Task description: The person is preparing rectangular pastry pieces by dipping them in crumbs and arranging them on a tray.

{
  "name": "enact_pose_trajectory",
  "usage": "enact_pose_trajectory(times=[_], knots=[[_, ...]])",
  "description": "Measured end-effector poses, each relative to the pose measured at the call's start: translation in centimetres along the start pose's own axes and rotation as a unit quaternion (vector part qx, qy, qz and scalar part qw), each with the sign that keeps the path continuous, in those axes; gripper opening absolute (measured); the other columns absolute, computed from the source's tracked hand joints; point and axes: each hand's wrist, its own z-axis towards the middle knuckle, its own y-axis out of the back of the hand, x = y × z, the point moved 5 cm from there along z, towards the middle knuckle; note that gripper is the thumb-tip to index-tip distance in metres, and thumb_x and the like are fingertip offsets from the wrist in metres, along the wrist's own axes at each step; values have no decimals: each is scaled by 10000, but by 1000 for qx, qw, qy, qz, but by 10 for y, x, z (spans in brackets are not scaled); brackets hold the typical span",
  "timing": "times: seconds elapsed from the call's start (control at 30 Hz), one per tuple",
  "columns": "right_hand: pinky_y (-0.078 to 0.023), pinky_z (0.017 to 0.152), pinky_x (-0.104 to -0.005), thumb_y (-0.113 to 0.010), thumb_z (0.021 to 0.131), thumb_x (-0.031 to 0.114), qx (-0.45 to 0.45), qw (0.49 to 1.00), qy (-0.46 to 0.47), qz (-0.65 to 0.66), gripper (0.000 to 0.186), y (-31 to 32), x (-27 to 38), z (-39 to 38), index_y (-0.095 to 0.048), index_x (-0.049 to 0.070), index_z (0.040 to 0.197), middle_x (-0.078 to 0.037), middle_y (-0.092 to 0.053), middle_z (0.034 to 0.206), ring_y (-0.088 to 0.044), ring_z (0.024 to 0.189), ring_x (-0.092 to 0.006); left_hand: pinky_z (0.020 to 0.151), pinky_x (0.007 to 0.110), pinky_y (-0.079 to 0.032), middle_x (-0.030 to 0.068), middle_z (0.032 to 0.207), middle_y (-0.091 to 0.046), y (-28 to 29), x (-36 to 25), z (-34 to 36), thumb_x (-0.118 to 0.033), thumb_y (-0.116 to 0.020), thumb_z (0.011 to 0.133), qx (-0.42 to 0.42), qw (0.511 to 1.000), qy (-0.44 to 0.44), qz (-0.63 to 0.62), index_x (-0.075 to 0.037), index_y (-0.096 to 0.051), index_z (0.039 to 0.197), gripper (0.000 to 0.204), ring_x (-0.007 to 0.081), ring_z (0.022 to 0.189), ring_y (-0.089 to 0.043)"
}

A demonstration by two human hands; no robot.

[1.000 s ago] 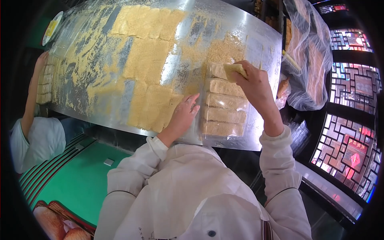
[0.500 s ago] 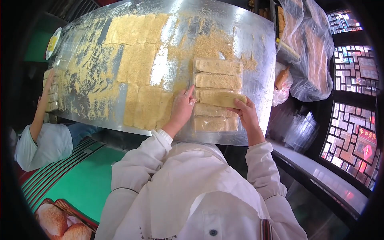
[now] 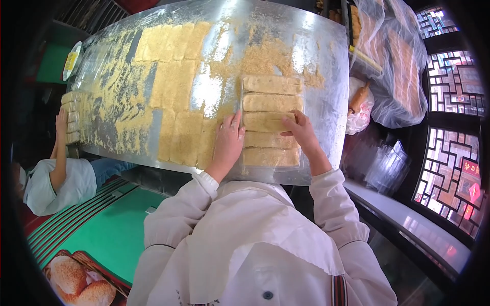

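Observation:
A clear plastic tray (image 3: pixel 301 164) lies on the metal table in front of me. Several flat, crumb-coated tan pastry strips fill it in a stack of rows, running crosswise. My right hand (image 3: pixel 306 135) pinches the right end of the middle pastry strip (image 3: pixel 263 122), which now lies level among the others. Along the tray's left edge rests my left hand (image 3: pixel 228 143), fingers stretched out and touching the rim. Just left of that hand are rows of cut dough sheets (image 3: pixel 186 127) dusted with yellow crumbs.
Loose crumbs (image 3: pixel 265 58) cover much of the metal table (image 3: pixel 329 102). At the far left, another person's hand (image 3: pixel 60 122) touches a second packed tray (image 3: pixel 73 115). Plastic-covered goods (image 3: pixel 403 71) stand right of the table. A green bench surface (image 3: pixel 109 224) lies behind to the left.
The middle strip, tilted in my right hand before, has settled flat into its row. My right hand moved slightly left. The other person's hand shifted lower along the second tray.

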Motion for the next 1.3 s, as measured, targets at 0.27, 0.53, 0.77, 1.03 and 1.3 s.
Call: enact_pose_trajectory(times=[0.27,0.53,0.77,1.03,1.3], knots=[[-565,538,-274,-626,919,141,-164,960,16,-227,268,42,-3,1,-653,-41,1114,-105,-695,894,-666,760,-126,1214,571,-31,124,1641,-178,-21,-33,-13,-395,-628,913,129,949,-163,236,-17,-222,1554,848,245,1523,-144],[-523,869,-375,-639,899,73,-241,827,226,-454,298,47,11,-50,-637,32,1194,-154,-637,1121,-622,962,-318,1214,571,-36,120,1645,-161,-21,-26,-14,-369,-647,902,122,950,-164,235,-25,-232,1553,845,243,1523,-144],[-320,1138,-491,-632,915,144,-153,797,197,-550,650,25,-31,-47,-368,79,1506,-157,-173,1636,-164,1511,-353,1211,574,-60,121,1643,-167,-22,-30,-13,-350,-660,896,125,949,-175,232,-23,-254,1545,832,248,1522,-150],[-247,1178,-465,-655,897,196,-168,802,269,-507,796,17,-8,-30,-226,-3,1538,-183,-187,1626,-155,1515,-336,1206,569,-82,151,1629,-201,-19,-42,0,-355,-634,920,77,960,-162,214,22,-271,1526,801,257,1512,-192],[-197,1202,-471,-631,917,230,-145,787,229,-554,784,9,-16,-4,-219,-10,1539,-184,-184,1627,-135,1521,-331,1219,543,-76,161,1631,-185,-19,-43,29,-356,-611,940,88,956,-133,245,35,-242,1529,798,251,1511,-195]])
